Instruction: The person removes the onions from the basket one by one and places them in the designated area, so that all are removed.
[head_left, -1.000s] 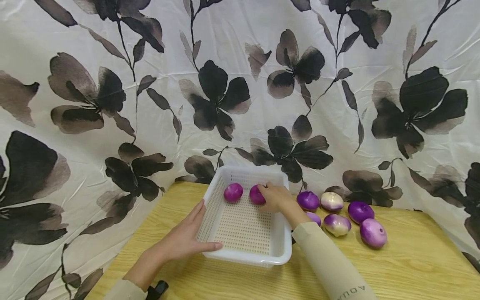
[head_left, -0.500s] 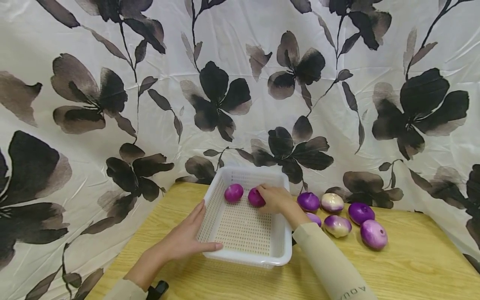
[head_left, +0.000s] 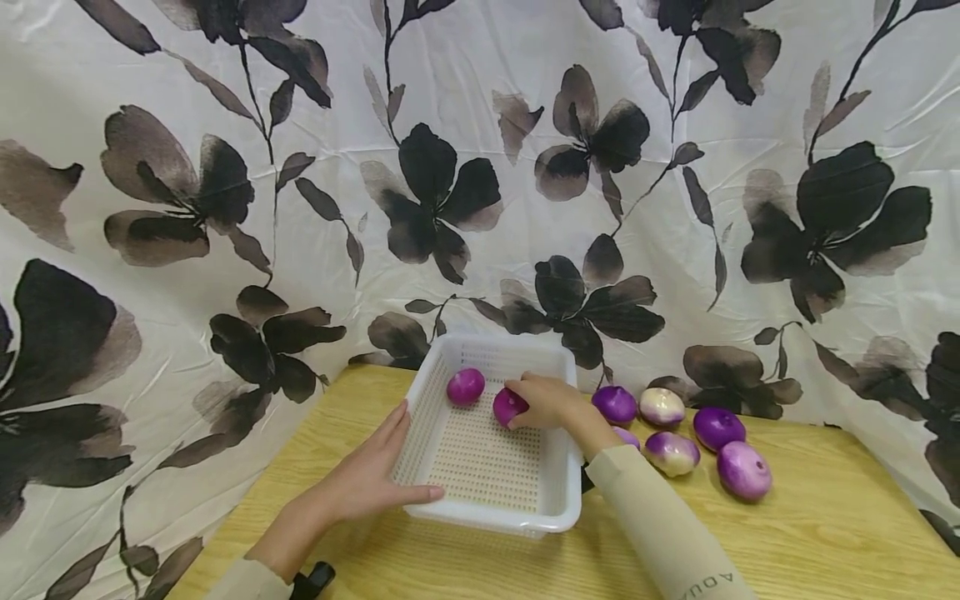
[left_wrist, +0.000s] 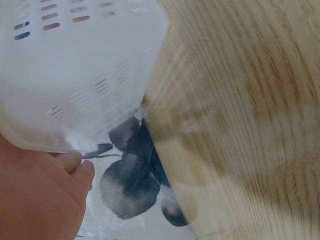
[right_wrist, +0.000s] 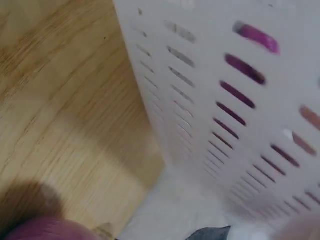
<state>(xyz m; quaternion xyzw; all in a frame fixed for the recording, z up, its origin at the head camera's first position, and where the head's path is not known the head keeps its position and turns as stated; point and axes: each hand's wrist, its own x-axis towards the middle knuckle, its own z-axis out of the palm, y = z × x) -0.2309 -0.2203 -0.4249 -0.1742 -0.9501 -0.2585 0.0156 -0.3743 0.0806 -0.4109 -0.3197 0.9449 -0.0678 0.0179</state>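
Observation:
A white perforated plastic basket (head_left: 480, 508) stands on the table, seen from the side in both wrist views. My left hand (head_left: 367, 475) holds its near left corner, the thumb over the rim and the fingers along the outer left side. Inside the basket, my right hand (head_left: 551, 404) grips a purple onion (head_left: 506, 407) from its right side. A second purple onion (head_left: 466, 387) lies at the back left of the basket. Through the slots in the right wrist view, purple shows, but the basket wall (right_wrist: 195, 125) hides most of the hand.
To the basket's right lie several onions, among them a dark purple one (head_left: 615, 405), a white and purple one (head_left: 662, 407) and a pale purple one (head_left: 744, 472). The wooden table (head_left: 840, 500) ends at a floral cloth (head_left: 465, 208) behind.
My right hand has shifted its onion slightly left and nearer within the basket, turning it a little. The left hand stays on the basket corner.

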